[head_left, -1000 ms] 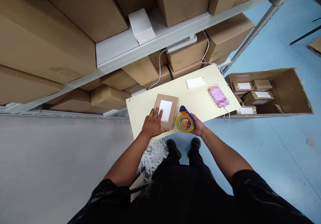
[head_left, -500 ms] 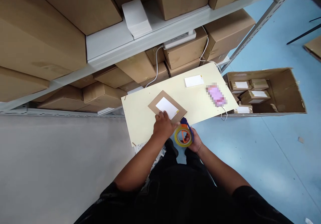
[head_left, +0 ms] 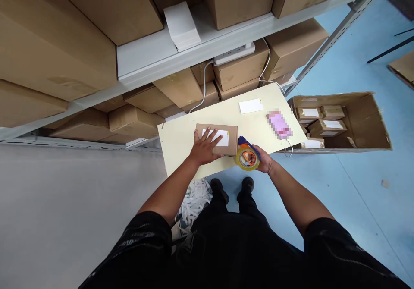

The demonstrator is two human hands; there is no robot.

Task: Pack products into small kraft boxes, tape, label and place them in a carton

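Observation:
A small brown cardboard box (head_left: 230, 151) with a white label (head_left: 224, 139) on top lies on the pale tabletop (head_left: 176, 151). My left hand (head_left: 204, 148) rests flat across the box and label, fingers spread. In my right hand (head_left: 263, 159) is a tape dispenser (head_left: 246, 156), blue and orange with a roll of clear yellowish tape. Its blue head is up against or just beside the right end of the box; actual contact cannot be made out. The fingers of that hand curl round the dispenser and show partly through the roll.
A stack of white labels (head_left: 251, 106) and a blurred pink object (head_left: 279, 124) with a white cable lie farther back. Right of the table stands a large open carton (head_left: 365, 120) holding several small boxes. Shelves (head_left: 145, 64) of cartons line the back. Paper strips (head_left: 196, 200) fill something below.
The box has turned so its long side runs nearly left to right. My left hand has spread flat on it. My right hand has moved the tape dispenser up and right, to the box's end.

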